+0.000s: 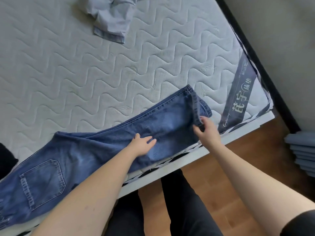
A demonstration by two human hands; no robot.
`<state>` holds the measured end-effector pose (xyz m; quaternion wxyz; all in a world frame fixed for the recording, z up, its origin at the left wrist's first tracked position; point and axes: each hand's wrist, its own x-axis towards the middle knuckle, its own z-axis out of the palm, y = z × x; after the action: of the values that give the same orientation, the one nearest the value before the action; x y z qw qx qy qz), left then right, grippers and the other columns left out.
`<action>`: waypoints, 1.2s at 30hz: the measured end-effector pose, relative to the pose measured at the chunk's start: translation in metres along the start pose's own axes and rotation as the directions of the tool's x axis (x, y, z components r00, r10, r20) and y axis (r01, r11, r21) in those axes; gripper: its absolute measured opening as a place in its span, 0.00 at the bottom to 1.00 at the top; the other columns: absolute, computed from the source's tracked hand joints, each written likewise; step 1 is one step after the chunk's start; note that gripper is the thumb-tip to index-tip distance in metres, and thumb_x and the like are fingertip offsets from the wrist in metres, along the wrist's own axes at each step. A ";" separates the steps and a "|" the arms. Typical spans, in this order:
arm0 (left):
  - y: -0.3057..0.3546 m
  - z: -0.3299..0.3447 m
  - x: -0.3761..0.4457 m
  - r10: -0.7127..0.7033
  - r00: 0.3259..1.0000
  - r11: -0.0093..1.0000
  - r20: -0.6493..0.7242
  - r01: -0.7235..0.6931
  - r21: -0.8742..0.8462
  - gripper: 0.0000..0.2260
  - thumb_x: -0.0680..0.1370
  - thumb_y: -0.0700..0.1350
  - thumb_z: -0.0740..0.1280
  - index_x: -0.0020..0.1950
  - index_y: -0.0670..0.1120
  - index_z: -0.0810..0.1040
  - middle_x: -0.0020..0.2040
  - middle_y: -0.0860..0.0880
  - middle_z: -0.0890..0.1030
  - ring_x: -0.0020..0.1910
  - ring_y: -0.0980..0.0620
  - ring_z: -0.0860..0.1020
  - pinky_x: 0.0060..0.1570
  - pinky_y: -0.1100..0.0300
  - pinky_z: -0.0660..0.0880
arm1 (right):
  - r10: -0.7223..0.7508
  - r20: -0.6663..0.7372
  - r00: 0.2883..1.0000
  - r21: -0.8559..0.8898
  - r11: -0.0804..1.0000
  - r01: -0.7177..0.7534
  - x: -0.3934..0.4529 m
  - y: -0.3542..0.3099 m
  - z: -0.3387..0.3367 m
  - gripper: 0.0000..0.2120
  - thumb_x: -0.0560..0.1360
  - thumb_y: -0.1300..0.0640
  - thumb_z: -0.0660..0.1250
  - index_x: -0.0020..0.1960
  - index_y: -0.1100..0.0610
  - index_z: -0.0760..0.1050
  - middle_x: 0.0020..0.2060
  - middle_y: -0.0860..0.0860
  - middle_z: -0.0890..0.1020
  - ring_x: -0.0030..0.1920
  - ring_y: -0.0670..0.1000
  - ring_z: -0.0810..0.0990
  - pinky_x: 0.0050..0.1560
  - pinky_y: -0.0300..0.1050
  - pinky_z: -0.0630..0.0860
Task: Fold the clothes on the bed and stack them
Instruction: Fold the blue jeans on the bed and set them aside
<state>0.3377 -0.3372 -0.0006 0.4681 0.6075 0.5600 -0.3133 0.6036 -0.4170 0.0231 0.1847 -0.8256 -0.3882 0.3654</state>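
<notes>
A pair of blue jeans (95, 150) lies folded lengthwise along the near edge of the quilted white mattress (85, 74), back pocket at lower left, leg hems at upper right. My left hand (142, 144) rests flat on the legs near the knee, fingers straight. My right hand (205, 129) pinches the hem end of the legs, lifting its corner slightly. A crumpled light grey-blue garment (110, 19) lies at the far top of the mattress.
A black garment (6, 159) shows at the left edge. The mattress corner carries a dark label band (240, 97). Beyond the bed edge lie a wooden floor (230, 176), my dark trouser legs, and a stack of grey-blue panels (303, 154) at right.
</notes>
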 end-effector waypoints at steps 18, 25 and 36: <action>-0.147 -0.077 -0.120 -0.127 0.964 -0.015 -0.233 -0.237 -0.971 0.08 0.79 0.45 0.67 0.55 0.44 0.82 0.51 0.38 0.84 0.49 0.39 0.83 0.51 0.45 0.80 | -0.218 0.586 0.780 0.587 0.778 -0.223 -0.160 -0.247 0.159 0.10 0.76 0.49 0.63 0.57 0.45 0.76 0.53 0.46 0.83 0.56 0.45 0.80 0.60 0.43 0.75; -0.311 -0.085 -0.153 -0.436 0.722 0.589 -0.538 -0.223 -0.777 0.06 0.81 0.51 0.61 0.51 0.51 0.76 0.49 0.45 0.81 0.51 0.41 0.79 0.52 0.50 0.75 | -0.118 0.506 0.854 0.427 0.895 -0.130 -0.177 -0.267 0.234 0.05 0.79 0.50 0.63 0.54 0.43 0.75 0.53 0.46 0.82 0.51 0.46 0.79 0.43 0.37 0.73; -0.355 -0.062 -0.155 -0.340 0.703 0.689 -0.625 -0.267 -0.674 0.19 0.80 0.42 0.63 0.71 0.49 0.71 0.67 0.48 0.75 0.66 0.48 0.73 0.60 0.61 0.67 | 0.025 0.519 0.855 0.151 0.981 -0.121 -0.157 -0.241 0.258 0.22 0.79 0.54 0.61 0.72 0.45 0.66 0.66 0.48 0.74 0.67 0.48 0.71 0.65 0.45 0.68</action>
<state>-0.0445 -0.3632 0.0849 0.4075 0.4309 0.7841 0.1828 0.2213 -0.3817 0.0663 0.1335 -0.6924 -0.3573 0.6125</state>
